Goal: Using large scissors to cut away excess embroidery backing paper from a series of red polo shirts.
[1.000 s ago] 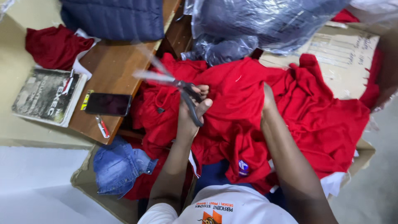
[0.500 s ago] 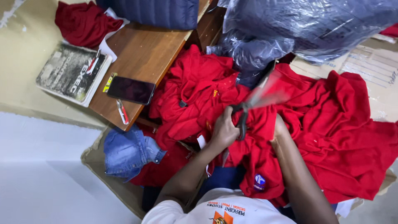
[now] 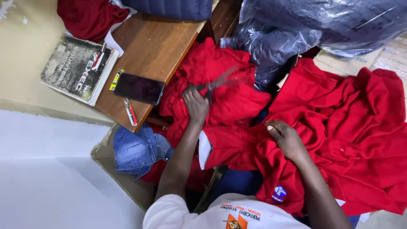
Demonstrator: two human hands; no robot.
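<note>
Vs 0.5 s ago: the left hand (image 3: pixel 196 104) with the scissors (image 3: pixel 210 85) sits further left, over the smaller red garment heap (image 3: pixel 220 91) beside the worktop (image 3: pixel 154 46); before, it was just next to the right hand on the big heap. The 2 hands are now apart. Blades point up-right in both, blurred in both.

Left arm: reaches forward from the lower middle, forearm nearly straight, wrist over the small heap. Grip is curled shut around the scissor handles; blades look slightly parted, blur makes it hard to say.

Right arm: comes in from the lower right, hand (image 3: pixel 286 138) palm-down on the large red garment (image 3: pixel 347 140), fingers bent and pressing into bunched cloth. Pinching a fold or only pressing: cannot tell.

Around: black phone (image 3: pixel 139 88) lies flat at the worktop edge, red-and-white pen (image 3: pixel 130 112) just beside it, worn notebook (image 3: pixel 78 68) to its left. Blue denim (image 3: pixel 137 148) lies below the worktop corner. Clear plastic bag of dark clothing (image 3: pixel 305 25) sits above both red heaps.
</note>
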